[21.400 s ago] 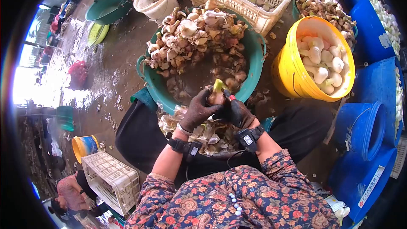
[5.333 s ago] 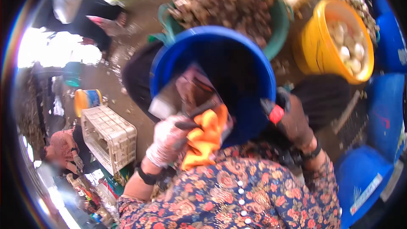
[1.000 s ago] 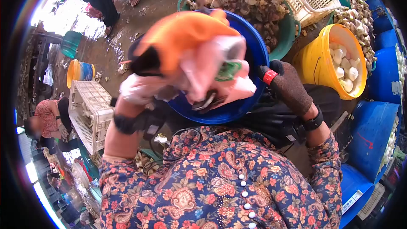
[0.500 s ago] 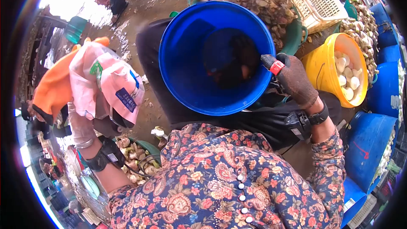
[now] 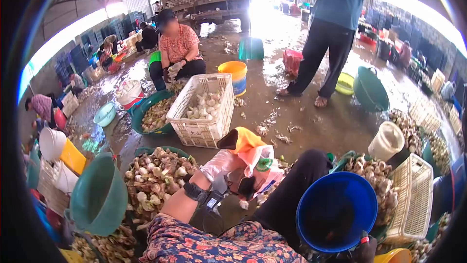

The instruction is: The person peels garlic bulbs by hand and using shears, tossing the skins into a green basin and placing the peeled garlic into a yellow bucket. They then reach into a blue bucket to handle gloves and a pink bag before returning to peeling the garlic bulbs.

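Observation:
My left hand (image 5: 220,164), in a pale translucent covering, holds a bundle of orange cloth (image 5: 247,140) and pink cloth (image 5: 265,178) above the ground in front of me. Its fingers are mostly hidden by the bundle. Dark parts hang beneath the cloth. At the lower right, my right hand (image 5: 365,247), in a dark glove with red tape on a finger, grips the near rim of a blue bucket (image 5: 302,214). The bucket stands by my bent leg with its mouth facing up. Its inside is dark.
A garlic heap (image 5: 158,173) lies left of my arm, beside a green tub (image 5: 98,195). Ahead are a white crate (image 5: 202,129) with garlic and a yellow bucket (image 5: 233,71). A seated person (image 5: 180,44) and a standing person (image 5: 335,10) are beyond. Another crate (image 5: 408,199) sits right.
The view has tipped up and turned left, showing the hall and other people. The blue bucket and right hand now appear lower right. My left hand still holds the cloths, now nearer the middle.

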The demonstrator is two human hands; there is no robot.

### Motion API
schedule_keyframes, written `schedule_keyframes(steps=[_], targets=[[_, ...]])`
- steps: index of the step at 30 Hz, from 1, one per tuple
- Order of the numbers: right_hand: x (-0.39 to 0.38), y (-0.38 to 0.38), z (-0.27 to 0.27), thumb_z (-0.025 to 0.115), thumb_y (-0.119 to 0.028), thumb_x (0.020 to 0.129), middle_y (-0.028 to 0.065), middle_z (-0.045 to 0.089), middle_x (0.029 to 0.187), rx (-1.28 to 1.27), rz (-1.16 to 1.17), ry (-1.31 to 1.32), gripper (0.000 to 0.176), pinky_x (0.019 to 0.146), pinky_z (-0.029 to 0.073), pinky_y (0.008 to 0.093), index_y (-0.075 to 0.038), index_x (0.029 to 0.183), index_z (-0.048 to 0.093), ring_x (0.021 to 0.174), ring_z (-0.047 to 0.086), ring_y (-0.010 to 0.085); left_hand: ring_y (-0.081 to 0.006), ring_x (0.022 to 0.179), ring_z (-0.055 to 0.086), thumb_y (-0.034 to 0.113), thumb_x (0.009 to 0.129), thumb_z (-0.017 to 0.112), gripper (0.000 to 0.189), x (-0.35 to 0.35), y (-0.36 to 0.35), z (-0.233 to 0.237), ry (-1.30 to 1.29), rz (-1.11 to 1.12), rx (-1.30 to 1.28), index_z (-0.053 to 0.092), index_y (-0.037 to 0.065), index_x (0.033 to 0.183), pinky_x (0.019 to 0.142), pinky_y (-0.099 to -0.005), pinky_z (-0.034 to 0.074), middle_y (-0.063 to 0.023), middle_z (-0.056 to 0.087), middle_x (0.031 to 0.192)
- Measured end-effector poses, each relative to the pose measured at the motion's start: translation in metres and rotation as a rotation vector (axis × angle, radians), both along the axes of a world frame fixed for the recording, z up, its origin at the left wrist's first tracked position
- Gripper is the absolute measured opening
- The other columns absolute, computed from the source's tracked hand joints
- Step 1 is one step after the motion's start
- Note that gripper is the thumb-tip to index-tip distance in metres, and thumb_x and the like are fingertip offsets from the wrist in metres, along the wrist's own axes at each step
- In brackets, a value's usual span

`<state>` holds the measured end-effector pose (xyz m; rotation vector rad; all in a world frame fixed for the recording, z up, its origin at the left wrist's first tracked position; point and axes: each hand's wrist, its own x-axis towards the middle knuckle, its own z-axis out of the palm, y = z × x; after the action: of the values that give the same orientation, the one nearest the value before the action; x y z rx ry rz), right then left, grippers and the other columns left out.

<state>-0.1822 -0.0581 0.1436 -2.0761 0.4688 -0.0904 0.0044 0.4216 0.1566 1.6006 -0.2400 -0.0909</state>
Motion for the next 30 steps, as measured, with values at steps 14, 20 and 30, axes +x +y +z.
schedule_keyframes(steps=[14, 20, 30], targets=[[0.026, -0.058, 0.054, 0.05, -0.037, 0.093, 0.0023, 0.051, 0.055, -0.119, 0.026, 0.217, 0.039, 0.048, 0.037, 0.0324, -0.002, 0.082, 0.065, 0.05, 0.048, 0.0135, -0.0144, 0.103, 0.054, -0.005, 0.076, 0.066, 0.045, -0.015, 0.024, -0.012, -0.047, 0.017, -0.021, 0.052, 0.005, 0.117, 0.091, -0.0286, 0.044, -0.0049, 0.058, 0.116], [0.044, -0.068, 0.093, 0.054, -0.042, 0.09, -0.0015, 0.047, 0.055, -0.199, -0.006, 0.326, 0.044, 0.046, 0.032, 0.03, -0.003, 0.069, 0.059, 0.049, 0.041, 0.0112, -0.0152, 0.103, 0.055, -0.004, 0.077, 0.064, 0.042, -0.011, 0.037, -0.042, -0.072, 0.036, 0.03, 0.052, 0.005, 0.116, 0.092, -0.0284, 0.044, -0.0061, 0.058, 0.116], [0.048, -0.105, 0.039, 0.055, -0.035, 0.09, -0.0001, 0.052, 0.059, -0.344, 0.082, 0.103, 0.037, 0.047, 0.035, 0.0264, -0.001, 0.077, 0.063, 0.051, 0.046, 0.0122, -0.0146, 0.083, 0.06, 0.028, 0.091, 0.052, 0.027, -0.024, 0.018, -0.012, 0.313, 0.123, -0.523, 0.058, 0.006, 0.105, 0.071, -0.0266, 0.049, -0.0044, 0.063, 0.098]])
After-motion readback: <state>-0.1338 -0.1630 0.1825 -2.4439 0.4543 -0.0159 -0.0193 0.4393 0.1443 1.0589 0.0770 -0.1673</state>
